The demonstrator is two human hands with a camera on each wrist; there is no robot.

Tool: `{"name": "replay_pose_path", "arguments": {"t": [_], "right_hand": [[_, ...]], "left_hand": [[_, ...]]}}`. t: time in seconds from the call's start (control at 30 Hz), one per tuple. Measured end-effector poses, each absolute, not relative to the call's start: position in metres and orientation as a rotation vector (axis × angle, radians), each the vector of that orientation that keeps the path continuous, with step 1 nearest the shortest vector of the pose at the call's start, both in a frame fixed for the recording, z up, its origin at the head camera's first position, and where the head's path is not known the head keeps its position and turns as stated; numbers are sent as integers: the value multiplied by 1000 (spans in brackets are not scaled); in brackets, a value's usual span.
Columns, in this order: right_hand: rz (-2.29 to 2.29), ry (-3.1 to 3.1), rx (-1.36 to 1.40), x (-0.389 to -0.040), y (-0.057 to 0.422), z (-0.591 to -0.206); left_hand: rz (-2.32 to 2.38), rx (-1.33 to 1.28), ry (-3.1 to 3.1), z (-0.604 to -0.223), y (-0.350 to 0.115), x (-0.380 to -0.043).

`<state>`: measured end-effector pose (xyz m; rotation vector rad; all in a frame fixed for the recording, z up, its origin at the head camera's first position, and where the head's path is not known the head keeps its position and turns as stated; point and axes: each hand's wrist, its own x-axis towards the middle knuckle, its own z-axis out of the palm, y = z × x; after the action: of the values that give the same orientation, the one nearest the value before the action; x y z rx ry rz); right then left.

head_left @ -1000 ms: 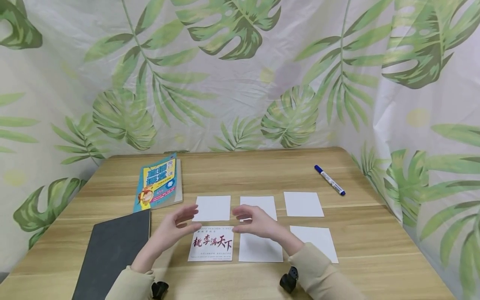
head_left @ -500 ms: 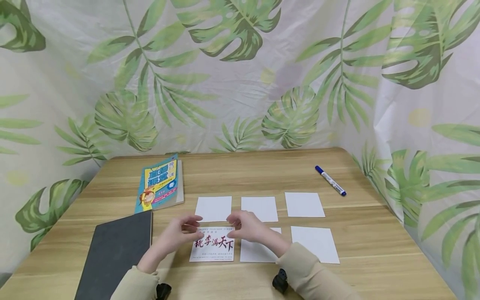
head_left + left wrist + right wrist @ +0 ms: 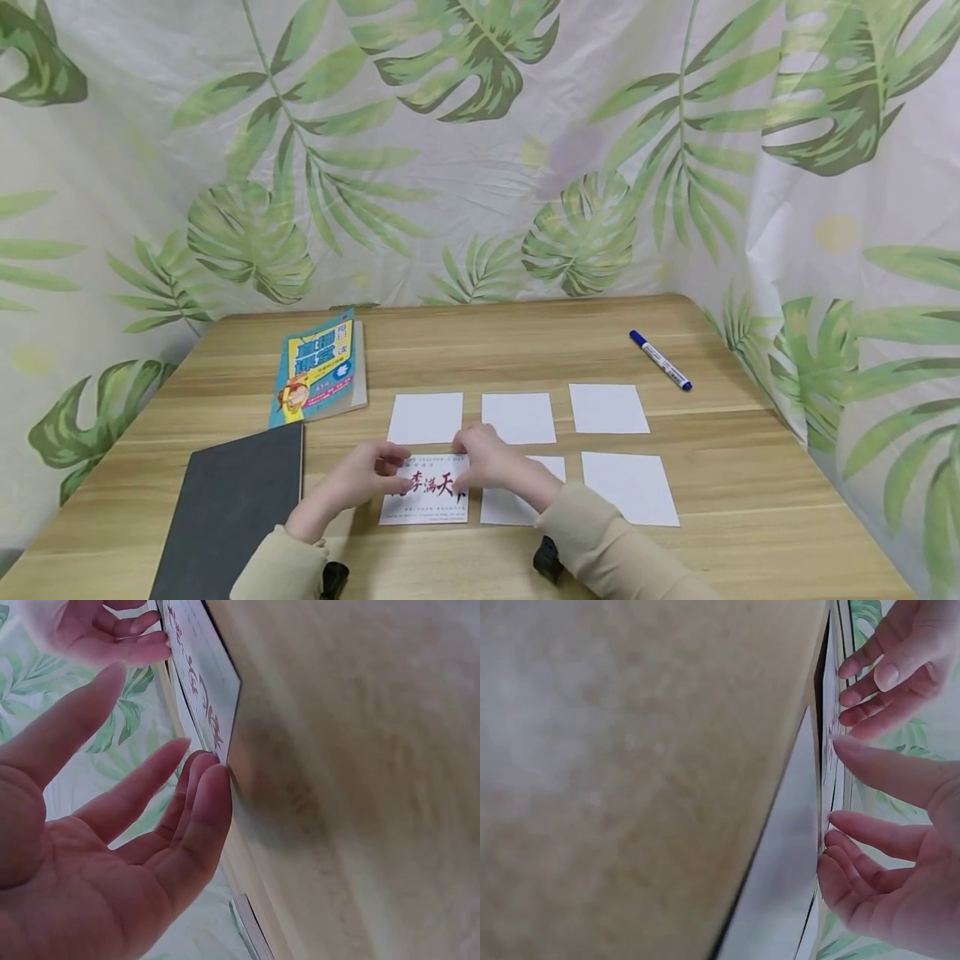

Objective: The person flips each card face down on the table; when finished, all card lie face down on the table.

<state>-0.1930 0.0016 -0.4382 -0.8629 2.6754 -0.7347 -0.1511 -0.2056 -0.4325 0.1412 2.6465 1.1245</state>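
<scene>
A square printed card (image 3: 426,507) with red Chinese characters lies flat on the table in the front row. My left hand (image 3: 358,482) is at the card's left side, and my right hand (image 3: 497,465) is over its right side. Loosely bent left fingers (image 3: 206,802) touch or nearly touch a card edge in the left wrist view, the thumb standing apart. In the right wrist view, the right fingertips (image 3: 836,862) are close to the card surface; contact is hard to tell. Neither hand visibly pinches the card. Part of its print is hidden by the thumbs.
Blank white cards lie behind (image 3: 426,418) and to the right (image 3: 630,490), in two rows. A colourful book (image 3: 315,367) is at back left, a dark board (image 3: 228,508) at front left. A blue marker (image 3: 660,360) rests at back right. A leaf-patterned curtain (image 3: 480,167) surrounds the table.
Both hands have come down and closer together over the printed card. The right hand has moved left, off the neighbouring blank card. The cards stay in place.
</scene>
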Motion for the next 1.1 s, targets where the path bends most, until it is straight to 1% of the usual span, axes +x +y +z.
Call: {"name": "replay_pose_path", "arguments": {"t": [0.37, 0.73, 0.93, 1.1], "right_hand": [[-559, 2649, -808, -192, -11, -433], [-527, 2586, -794, -193, -12, -431], [-721, 2496, -759, -197, -9, -426], [-1094, 2324, -593, -206, -2, -424]], "left_hand": [[1067, 212, 2652, -431, -204, -150], [1061, 238, 2667, -434, -202, -149], [1079, 225, 2670, -431, -201, -148], [1110, 224, 2691, -429, -201, -145]]}}
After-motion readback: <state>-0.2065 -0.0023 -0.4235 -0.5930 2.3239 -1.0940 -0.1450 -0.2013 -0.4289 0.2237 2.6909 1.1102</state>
